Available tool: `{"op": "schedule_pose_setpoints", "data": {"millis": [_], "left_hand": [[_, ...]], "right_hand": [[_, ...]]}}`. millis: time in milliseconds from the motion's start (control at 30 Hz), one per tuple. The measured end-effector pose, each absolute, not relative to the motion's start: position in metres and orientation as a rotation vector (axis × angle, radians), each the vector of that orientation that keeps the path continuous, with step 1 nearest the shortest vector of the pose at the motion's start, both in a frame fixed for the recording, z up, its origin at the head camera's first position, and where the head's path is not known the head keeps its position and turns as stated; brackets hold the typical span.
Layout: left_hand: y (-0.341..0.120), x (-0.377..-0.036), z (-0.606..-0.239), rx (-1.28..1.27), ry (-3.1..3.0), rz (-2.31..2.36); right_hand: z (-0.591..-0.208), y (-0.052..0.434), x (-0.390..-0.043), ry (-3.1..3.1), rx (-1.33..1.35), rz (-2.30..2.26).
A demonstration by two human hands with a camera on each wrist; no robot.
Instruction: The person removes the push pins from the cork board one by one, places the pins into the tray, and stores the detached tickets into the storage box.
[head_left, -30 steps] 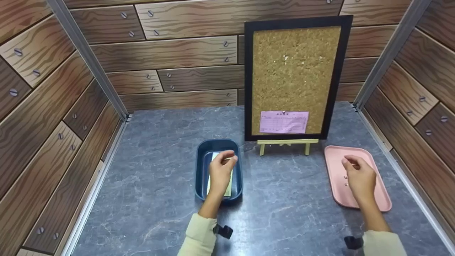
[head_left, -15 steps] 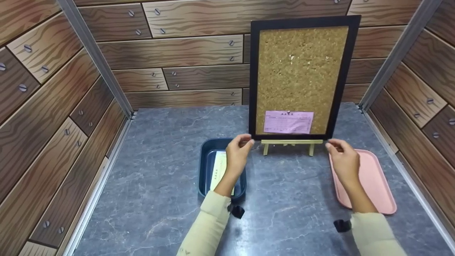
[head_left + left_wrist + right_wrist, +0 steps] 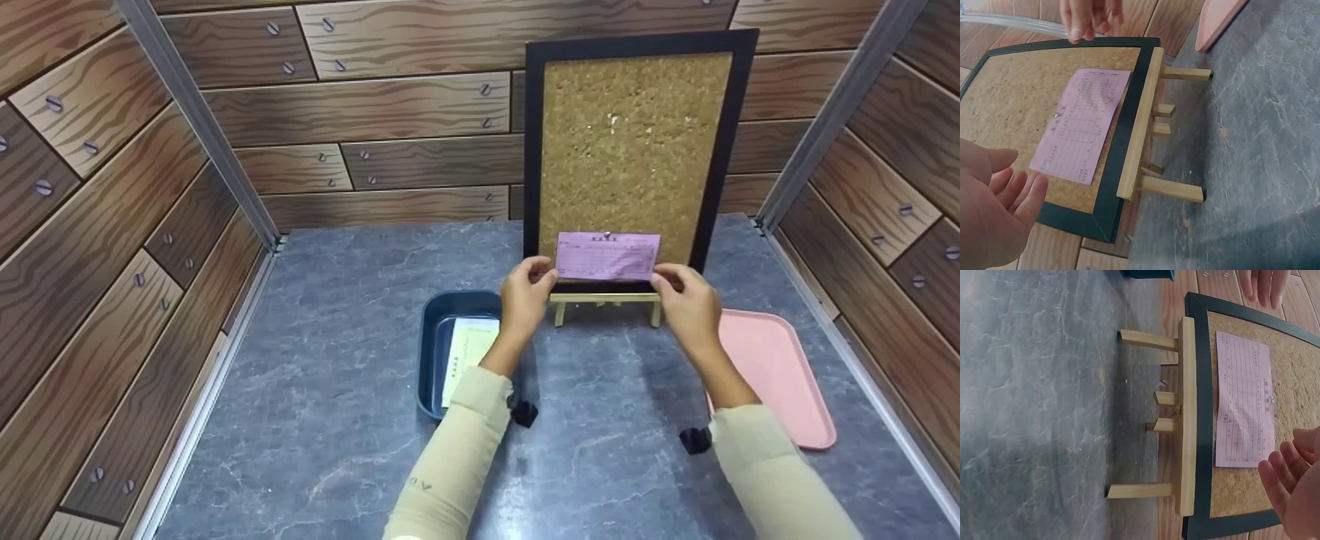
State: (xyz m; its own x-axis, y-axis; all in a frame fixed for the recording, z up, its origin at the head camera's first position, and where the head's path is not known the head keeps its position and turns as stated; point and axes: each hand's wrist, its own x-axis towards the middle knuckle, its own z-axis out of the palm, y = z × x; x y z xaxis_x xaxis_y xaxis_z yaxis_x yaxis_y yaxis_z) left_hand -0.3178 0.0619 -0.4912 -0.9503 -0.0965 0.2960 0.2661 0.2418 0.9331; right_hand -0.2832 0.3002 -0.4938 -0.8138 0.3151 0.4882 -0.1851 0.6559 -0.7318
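Observation:
A pink printed slip [image 3: 609, 257] hangs low on a cork board [image 3: 637, 142] with a black frame, fixed by one small push pin [image 3: 607, 235] at its top edge. My left hand [image 3: 525, 296] is beside the slip's lower left corner, thumb and fingers apart. My right hand [image 3: 688, 304] hovers by the lower right corner in a similar pose. In the left wrist view, the left hand [image 3: 994, 202] shows loosely bent fingers with nothing between them. The right wrist view shows the right hand [image 3: 1303, 478] likewise, near the slip's edge.
A small wooden easel [image 3: 604, 298] bears the board. Left of it stands a dark blue bin [image 3: 425, 352] with pale green slips [image 3: 470, 349] inside. To the right lies a pink tray [image 3: 784, 375], partly hidden by the right arm. Wood-patterned walls [image 3: 405, 112] enclose the table.
My left hand has moved from above the bin, and my right from above the tray, inward and up to the pink slip's lower corners. The slip stays pinned.

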Motion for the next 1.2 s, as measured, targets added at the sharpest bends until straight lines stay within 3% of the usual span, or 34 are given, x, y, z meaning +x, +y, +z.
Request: {"op": "schedule_pose_setpoints", "data": {"millis": [667,1200], "left_hand": [[0.084,-0.356,-0.490,-0.093,-2.306,-1.672],[0.096,-0.362,-0.487,-0.031,-2.300,-1.613]], "right_hand": [[-0.484,0.268,-0.321,-2.273,-0.014,0.974],[-0.493,0.258,-0.340,-2.294,-0.014,0.956]]}}
